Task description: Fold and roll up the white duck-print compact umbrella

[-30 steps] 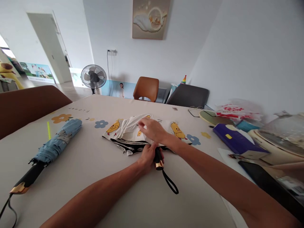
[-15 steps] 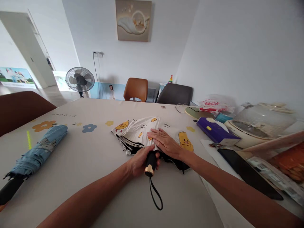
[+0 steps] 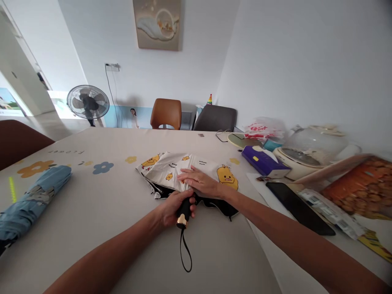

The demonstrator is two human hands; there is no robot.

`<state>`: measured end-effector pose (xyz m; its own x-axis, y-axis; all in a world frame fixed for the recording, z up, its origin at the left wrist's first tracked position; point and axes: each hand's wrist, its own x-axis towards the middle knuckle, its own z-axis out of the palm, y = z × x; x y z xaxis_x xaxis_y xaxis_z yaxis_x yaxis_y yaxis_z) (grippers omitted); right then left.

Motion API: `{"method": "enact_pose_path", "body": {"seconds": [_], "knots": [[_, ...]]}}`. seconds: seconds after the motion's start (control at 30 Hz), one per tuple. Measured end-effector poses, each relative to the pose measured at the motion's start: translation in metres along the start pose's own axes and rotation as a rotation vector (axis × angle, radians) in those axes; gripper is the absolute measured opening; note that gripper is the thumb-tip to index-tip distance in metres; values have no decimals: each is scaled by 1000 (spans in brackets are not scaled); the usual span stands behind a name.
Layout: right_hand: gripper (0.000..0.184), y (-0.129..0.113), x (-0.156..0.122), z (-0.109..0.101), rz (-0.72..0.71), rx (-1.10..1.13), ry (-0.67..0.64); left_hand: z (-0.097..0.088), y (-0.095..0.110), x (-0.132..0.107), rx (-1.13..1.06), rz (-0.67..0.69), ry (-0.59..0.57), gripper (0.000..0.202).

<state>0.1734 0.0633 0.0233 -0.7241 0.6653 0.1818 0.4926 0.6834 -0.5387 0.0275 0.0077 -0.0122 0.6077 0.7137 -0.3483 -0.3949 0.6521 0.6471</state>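
Note:
A white umbrella (image 3: 204,167) with yellow duck prints and a black underside lies loosely folded on the table. Its black handle (image 3: 184,209) has a gold-coloured end and a black wrist strap, and points toward me. My left hand (image 3: 176,206) is wrapped round that handle, fingers curled underneath. Flat on the fabric just above the handle rests my right hand (image 3: 200,183), its fingers stretched out and pointing left. A blue umbrella (image 3: 38,198), folded up, lies at the left of the table, its handle cut off by the frame edge.
On the right stand a purple tissue box (image 3: 265,160), a black phone (image 3: 298,207), a lidded glass pot (image 3: 312,149) and a bag of brown food (image 3: 358,188). Eyeglasses (image 3: 223,136) lie at the far edge. Chairs (image 3: 166,112) and a fan (image 3: 88,102) are beyond.
The view has turned to the right, so everything appears further left. Both hands keep their places on the white umbrella, with the right hand's fingers slightly more spread.

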Motion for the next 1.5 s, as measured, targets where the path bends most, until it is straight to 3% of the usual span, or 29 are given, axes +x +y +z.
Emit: {"method": "enact_pose_path", "body": {"seconds": [0.1, 0.17, 0.23, 0.3, 0.4, 0.6, 0.67, 0.77, 0.87, 0.97, 1.03, 1.1, 1.17, 1.3, 1.4, 1.5], "knots": [[39, 13, -8, -24, 159, 70, 268, -3, -1, 2, 7, 61, 27, 24], [39, 28, -17, -46, 353, 62, 502, -7, 1, 4, 5, 88, 48, 25], [36, 46, -27, -64, 584, 84, 590, -11, 4, 6, -2, 94, 80, 24], [32, 59, -38, -74, 684, 109, 538, -14, 6, 7, 3, 98, 102, 24], [33, 70, -53, -72, 743, 130, 438, -16, 7, 9, 15, 100, 107, 26], [55, 70, -77, -55, 665, 9, 154, -17, 5, 10, -10, 113, 97, 25], [59, 70, -83, -49, 643, -99, 117, -17, 5, 10, -28, 129, 92, 23], [44, 72, -88, -41, 667, -322, 213, -17, 5, 10, -40, 141, 93, 21], [25, 73, -90, -39, 704, -400, 322, -18, 5, 11, -45, 145, 92, 22], [32, 63, -89, -44, 687, -370, 505, -18, 4, 11, -50, 143, 88, 22], [32, 52, -86, -46, 605, -297, 701, -18, 4, 11, -58, 136, 85, 22], [29, 41, -82, -41, 531, -188, 811, -18, 5, 12, -70, 132, 83, 21], [25, 35, -77, -31, 557, -26, 764, -18, 5, 12, -75, 138, 80, 20], [25, 33, -71, -13, 749, 327, 618, -19, 5, 12, -80, 135, 65, 20], [31, 32, -70, -11, 826, 523, 620, -19, 5, 12, -91, 134, 66, 19], [36, 33, -72, -11, 866, 583, 518, -16, 6, 11, -103, 140, 74, 18]]}}
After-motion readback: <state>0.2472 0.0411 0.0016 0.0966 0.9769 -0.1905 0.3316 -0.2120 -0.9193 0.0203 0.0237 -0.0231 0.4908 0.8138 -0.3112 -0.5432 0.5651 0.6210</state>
